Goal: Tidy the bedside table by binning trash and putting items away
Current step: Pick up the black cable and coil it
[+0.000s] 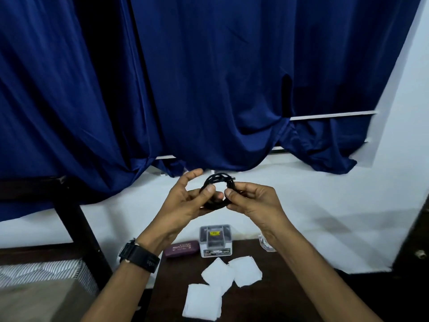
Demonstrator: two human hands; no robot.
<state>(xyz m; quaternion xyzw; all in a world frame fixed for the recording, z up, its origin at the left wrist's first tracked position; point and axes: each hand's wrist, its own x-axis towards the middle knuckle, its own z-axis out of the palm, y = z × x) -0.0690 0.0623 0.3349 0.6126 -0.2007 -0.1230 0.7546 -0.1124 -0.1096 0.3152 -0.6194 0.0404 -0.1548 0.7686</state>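
Our left hand (185, 201) closes thumb and fingers on one side of the coiled black cable (217, 189), so the loops do not fall open. Our right hand (250, 201) pinches the other side, we think to wind or tuck the end. Below both hands, on the dark table (290, 287), lie the white tissues (220, 289), probably trash.

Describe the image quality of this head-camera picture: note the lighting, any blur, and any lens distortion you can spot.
Head view: dim, bluish lighting; the blue curtain folds fall into near-black shadow. The white ledge bows, showing wide-angle distortion. The hands, left hand and right hand, and the black cable coil look slightly soft. The white tissues on the dark table are the brightest spot, with little detail.
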